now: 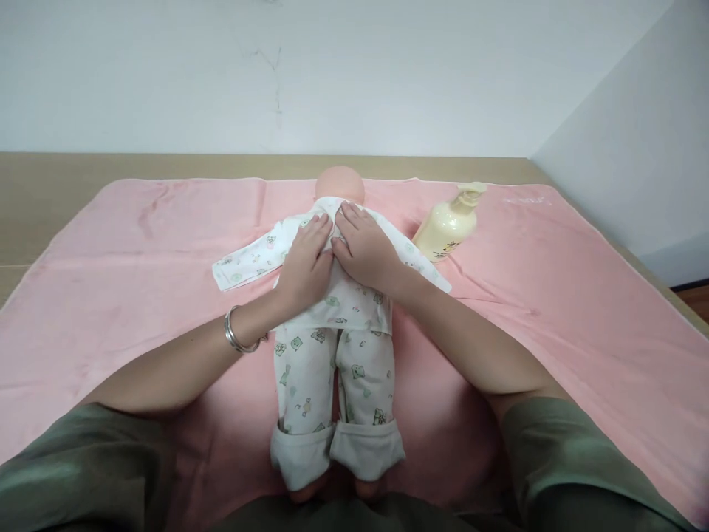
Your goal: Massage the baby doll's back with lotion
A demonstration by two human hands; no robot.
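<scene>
A baby doll point(339, 183) lies on the pink cloth with its head away from me and no face showing. It wears a white printed top point(354, 314) and matching trousers point(304, 377) with rolled cuffs. My left hand point(307, 262) rests on the upper left of the doll's back, fingers stretched out and pointing to its neck. Beside it, my right hand point(365, 247) lies flat on the upper right of the back. The two hands are close together at the middle. Both of the top's sleeves spread out sideways on the cloth.
A pale yellow pump bottle point(446, 229) leans or lies tilted on the cloth, right of the doll. The pink cloth point(138, 295) covers most of a wooden surface point(49, 185). White walls point(354, 81) border it at the back and right.
</scene>
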